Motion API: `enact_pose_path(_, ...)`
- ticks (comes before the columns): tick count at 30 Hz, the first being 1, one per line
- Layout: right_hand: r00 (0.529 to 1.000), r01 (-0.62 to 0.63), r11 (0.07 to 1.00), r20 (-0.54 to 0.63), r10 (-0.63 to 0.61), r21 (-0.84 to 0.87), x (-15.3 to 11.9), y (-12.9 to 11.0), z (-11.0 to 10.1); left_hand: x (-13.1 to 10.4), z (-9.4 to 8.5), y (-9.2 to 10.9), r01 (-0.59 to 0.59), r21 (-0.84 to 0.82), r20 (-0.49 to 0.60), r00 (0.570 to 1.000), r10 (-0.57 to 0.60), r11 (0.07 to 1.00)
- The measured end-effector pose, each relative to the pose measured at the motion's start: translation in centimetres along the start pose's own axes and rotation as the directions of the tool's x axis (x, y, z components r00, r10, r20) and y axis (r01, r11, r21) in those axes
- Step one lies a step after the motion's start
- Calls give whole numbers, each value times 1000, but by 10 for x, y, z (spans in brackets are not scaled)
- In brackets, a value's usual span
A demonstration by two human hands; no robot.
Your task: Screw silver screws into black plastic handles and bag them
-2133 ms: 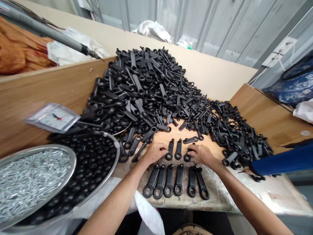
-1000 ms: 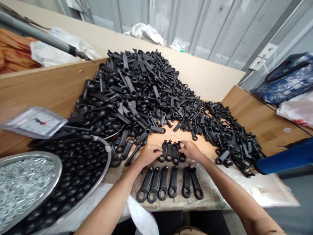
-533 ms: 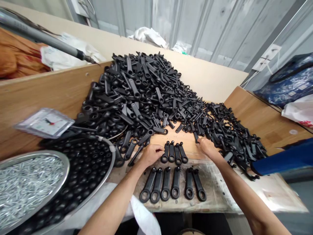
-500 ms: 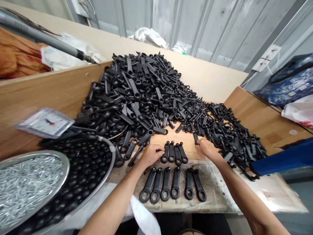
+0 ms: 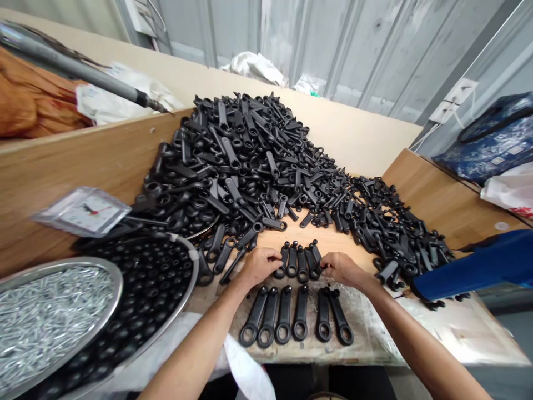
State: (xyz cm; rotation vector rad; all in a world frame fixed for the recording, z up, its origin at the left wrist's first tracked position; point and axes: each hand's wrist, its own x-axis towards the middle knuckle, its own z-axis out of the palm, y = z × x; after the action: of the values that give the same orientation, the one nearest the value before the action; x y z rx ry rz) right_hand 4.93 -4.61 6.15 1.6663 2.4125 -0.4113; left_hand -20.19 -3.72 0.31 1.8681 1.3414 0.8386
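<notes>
Several short black crank-like parts [image 5: 292,260] lie side by side in an upper row. My left hand [image 5: 261,265] is closed at the row's left end, fingertips touching the leftmost part. At the right end, my right hand [image 5: 342,268] pinches the lower end of another black part [image 5: 317,255], which leans beside its neighbour. Nearer me, several longer black parts [image 5: 284,315] form a second row, ring ends towards me, with a gap between the right pair and the others. Behind both rows rises a big heap of black parts [image 5: 245,150].
A bowl of silver screws [image 5: 54,316] and a basin of black round pieces [image 5: 150,283] stand at the left, beside a clock [image 5: 89,211]. A power driver [image 5: 95,75] hangs upper left. A blue sleeve [image 5: 474,266] reaches in from the right.
My right hand has moved left and towards me, bringing a black part from the heap's edge to the upper row's right end. The blue sleeve has shifted left.
</notes>
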Motion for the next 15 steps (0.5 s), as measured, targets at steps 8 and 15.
enact_pose_path(8, 989, -36, 995, -148, 22, -90, 9, -24, -28, 2, 3, -2, -1, 38, -3, 1000, 1, 999)
enact_pose_path(15, 994, 47, 988, -90, -61, -147, 64, -52, -33, -1, -1, 4, 51, -38, 3, 999, -51, 998)
